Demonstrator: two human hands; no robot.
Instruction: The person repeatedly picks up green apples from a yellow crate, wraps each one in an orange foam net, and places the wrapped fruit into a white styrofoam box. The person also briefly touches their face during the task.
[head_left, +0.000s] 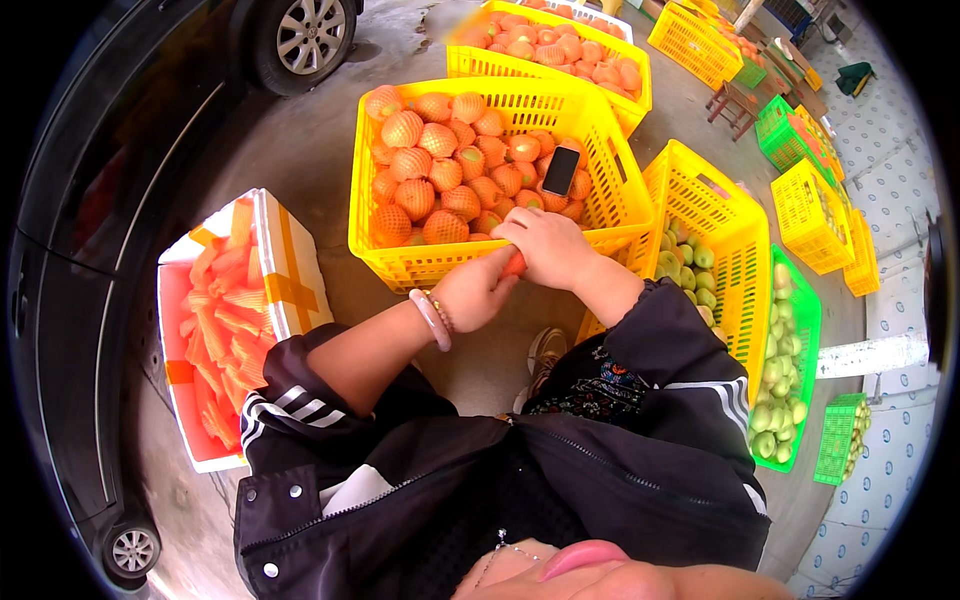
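Observation:
Both of my hands meet over the front rim of a yellow plastic crate (450, 262). My left hand (474, 291), with bracelets at its wrist, and my right hand (546, 246) close around an orange foam net (514, 265); my fingers hide most of it, and whether a fruit is inside cannot be seen. The crate holds many round fruits in orange foam nets (415, 199), and a dark-screened phone (561, 171) lies on them at the right. To the left, a white foam box (296, 262) holds a bundle of orange foam nets (214, 300).
On the right stand a yellow crate (739, 225) of green fruit and a green crate (806, 315) of green fruit. Another yellow crate (637, 105) of netted fruit is behind. A black car (97, 187) is at the left. Further crates and a small wooden stool (733, 106) stand farther off.

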